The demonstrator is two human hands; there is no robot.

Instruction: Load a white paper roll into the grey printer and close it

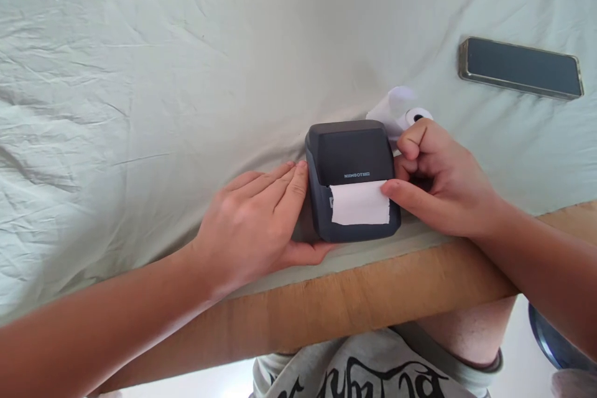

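A dark printer (353,166) lies flat on the cloth (224,74), lid (352,146) apparently closed, a white paper strip (360,204) across its near half.

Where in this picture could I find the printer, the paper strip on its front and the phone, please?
Printer (352,154): head view, on its dark top cover above the lettering.
Paper strip (360,203): head view, middle of its white face.
Phone (522,66): head view, middle of its dark screen.

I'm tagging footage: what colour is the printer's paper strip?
The paper strip is white, clearest in the head view.
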